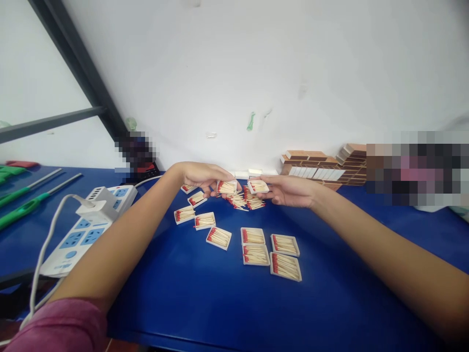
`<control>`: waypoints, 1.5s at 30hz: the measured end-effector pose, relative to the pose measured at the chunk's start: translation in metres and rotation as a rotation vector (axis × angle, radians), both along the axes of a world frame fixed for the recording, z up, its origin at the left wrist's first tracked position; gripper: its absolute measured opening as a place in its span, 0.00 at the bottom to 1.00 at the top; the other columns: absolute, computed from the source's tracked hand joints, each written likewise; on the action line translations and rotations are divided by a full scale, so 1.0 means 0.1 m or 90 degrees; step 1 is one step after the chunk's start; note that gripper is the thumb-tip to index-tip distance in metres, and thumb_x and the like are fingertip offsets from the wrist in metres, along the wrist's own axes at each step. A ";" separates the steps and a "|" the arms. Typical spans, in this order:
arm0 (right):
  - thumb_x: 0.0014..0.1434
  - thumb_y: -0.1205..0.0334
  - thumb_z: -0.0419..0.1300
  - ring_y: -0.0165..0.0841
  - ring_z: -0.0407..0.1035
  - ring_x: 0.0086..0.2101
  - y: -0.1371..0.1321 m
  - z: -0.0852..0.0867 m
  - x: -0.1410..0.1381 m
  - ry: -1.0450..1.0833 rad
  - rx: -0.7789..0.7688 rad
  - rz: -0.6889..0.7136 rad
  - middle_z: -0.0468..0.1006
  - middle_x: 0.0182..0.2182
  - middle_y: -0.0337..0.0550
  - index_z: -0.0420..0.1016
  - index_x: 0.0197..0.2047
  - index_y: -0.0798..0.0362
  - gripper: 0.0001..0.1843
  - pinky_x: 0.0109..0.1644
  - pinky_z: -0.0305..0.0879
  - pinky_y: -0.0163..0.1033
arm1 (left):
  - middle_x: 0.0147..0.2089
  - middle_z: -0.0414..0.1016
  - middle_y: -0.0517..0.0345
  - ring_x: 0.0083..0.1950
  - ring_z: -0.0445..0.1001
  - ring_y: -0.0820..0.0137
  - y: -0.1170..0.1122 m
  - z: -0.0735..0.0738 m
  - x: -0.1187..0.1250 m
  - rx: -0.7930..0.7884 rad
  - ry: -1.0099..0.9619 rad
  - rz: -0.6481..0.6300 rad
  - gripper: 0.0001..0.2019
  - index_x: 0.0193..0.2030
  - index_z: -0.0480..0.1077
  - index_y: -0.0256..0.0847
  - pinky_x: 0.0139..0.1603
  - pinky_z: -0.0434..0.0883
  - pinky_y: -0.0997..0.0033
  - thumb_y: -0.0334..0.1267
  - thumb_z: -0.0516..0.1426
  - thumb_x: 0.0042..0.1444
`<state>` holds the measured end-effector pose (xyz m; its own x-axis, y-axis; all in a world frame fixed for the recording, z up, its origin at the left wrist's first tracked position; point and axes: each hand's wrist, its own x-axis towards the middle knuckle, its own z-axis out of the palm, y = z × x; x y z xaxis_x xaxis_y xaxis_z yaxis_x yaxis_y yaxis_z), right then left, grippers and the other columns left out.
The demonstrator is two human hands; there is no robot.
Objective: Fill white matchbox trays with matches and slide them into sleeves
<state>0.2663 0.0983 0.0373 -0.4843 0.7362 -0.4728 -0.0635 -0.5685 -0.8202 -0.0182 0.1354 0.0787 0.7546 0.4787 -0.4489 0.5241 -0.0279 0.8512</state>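
My left hand (203, 175) is closed round a small white matchbox tray (226, 186) filled with red-tipped matches. My right hand (289, 190) pinches another filled tray (258, 186) just to its right. Both are held just above a loose pile of matches (243, 201) on the blue table (190, 298). Several filled open trays lie in front of the hands, among them a group of trays (270, 253) set side by side and a single tray (219, 237) to their left.
A white power strip (78, 233) with a plugged adapter and cable lies at the left. Green-handled tools (22, 208) rest at the far left. Stacked brown matchbox sleeves (322, 166) stand against the white wall at the back right.
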 end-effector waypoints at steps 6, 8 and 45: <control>0.71 0.64 0.59 0.32 0.78 0.47 0.01 -0.01 -0.02 -0.004 0.021 -0.013 0.80 0.51 0.48 0.76 0.59 0.50 0.15 0.23 0.69 0.21 | 0.36 0.74 0.54 0.30 0.71 0.71 0.02 -0.02 -0.01 0.005 -0.005 0.014 0.23 0.57 0.79 0.42 0.27 0.71 0.73 0.55 0.61 0.64; 0.71 0.64 0.59 0.33 0.78 0.49 0.02 -0.03 -0.04 -0.032 0.039 -0.029 0.79 0.54 0.50 0.77 0.59 0.51 0.15 0.22 0.68 0.21 | 0.37 0.75 0.52 0.30 0.71 0.71 0.03 -0.05 -0.02 0.008 -0.012 0.029 0.23 0.56 0.79 0.40 0.28 0.72 0.71 0.55 0.62 0.63; 0.57 0.63 0.70 0.40 0.74 0.51 -0.05 -0.13 -0.13 -0.135 0.424 -0.069 0.82 0.53 0.51 0.85 0.46 0.51 0.13 0.36 0.79 0.36 | 0.44 0.85 0.51 0.47 0.81 0.61 0.08 -0.06 0.03 0.359 0.002 0.073 0.25 0.56 0.81 0.44 0.50 0.72 0.63 0.46 0.71 0.50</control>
